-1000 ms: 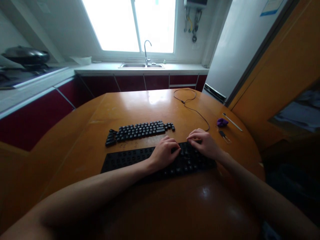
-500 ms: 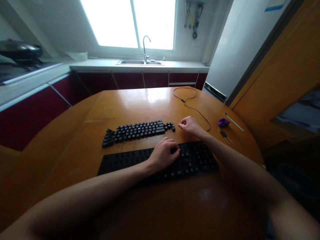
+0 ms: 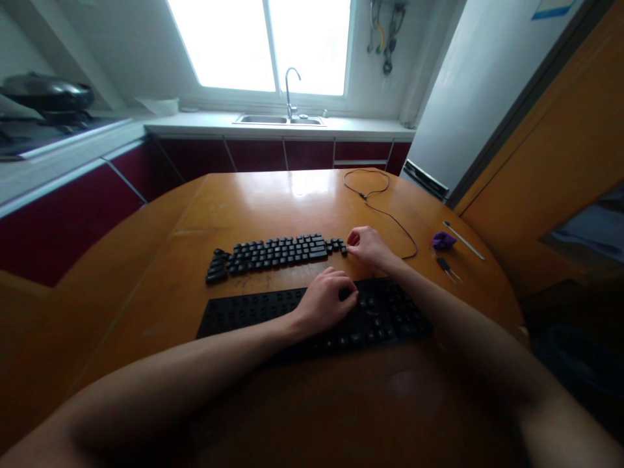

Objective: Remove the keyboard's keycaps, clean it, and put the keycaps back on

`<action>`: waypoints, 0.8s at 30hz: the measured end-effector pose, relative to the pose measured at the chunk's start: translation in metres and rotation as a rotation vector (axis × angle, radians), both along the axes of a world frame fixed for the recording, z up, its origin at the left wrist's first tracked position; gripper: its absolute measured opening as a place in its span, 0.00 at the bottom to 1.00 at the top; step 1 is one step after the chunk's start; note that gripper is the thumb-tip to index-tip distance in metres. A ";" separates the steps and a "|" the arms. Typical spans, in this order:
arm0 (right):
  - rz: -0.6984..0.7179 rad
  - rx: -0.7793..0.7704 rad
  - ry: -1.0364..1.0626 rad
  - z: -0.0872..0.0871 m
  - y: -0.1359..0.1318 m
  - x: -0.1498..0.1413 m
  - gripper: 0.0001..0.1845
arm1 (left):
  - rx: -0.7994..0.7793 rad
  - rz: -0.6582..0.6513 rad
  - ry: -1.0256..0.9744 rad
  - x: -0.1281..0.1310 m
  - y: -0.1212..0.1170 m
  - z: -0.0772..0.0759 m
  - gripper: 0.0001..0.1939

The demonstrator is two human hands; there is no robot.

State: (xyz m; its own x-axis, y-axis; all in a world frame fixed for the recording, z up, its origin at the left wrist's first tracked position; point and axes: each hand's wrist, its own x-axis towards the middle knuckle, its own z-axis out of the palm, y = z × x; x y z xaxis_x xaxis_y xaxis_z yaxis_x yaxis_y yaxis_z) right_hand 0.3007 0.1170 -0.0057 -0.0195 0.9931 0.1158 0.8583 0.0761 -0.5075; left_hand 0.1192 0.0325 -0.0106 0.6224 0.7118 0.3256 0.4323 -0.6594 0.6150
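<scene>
A black keyboard lies on the wooden table, bare of keycaps on its left part and with keys still on its right. My left hand rests over its middle, fingers curled towards the thumb; whatever they grip is hidden. Behind the keyboard, loose black keycaps are laid out in rows. At the right end of these rows, the fingertips of my right hand pinch together and touch down beside a small group of keycaps. Anything between them is too small to make out.
To the right lie a purple cloth-like bundle, a small dark-handled tool with wire prongs and a thin white stick. A cable loops across the table's far right. Beyond are a sink and a fridge.
My right hand has moved slightly left and down against the end of the keycap rows. My left hand stays on the keyboard. The whole view has shifted a little.
</scene>
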 end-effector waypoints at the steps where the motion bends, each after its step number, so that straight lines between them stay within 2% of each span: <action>1: 0.029 0.018 -0.011 0.000 -0.003 0.000 0.06 | 0.002 -0.001 -0.002 0.000 0.000 0.000 0.05; 11: 0.180 0.123 -0.270 0.002 -0.017 -0.006 0.10 | 0.008 -0.004 -0.016 0.000 0.001 -0.004 0.05; 18: 0.162 0.126 -0.307 0.001 -0.016 -0.006 0.09 | 0.003 -0.006 -0.014 0.000 0.001 -0.003 0.05; 24: 0.329 0.215 -0.247 -0.003 -0.014 -0.010 0.08 | 0.000 -0.006 -0.026 0.001 0.000 -0.002 0.05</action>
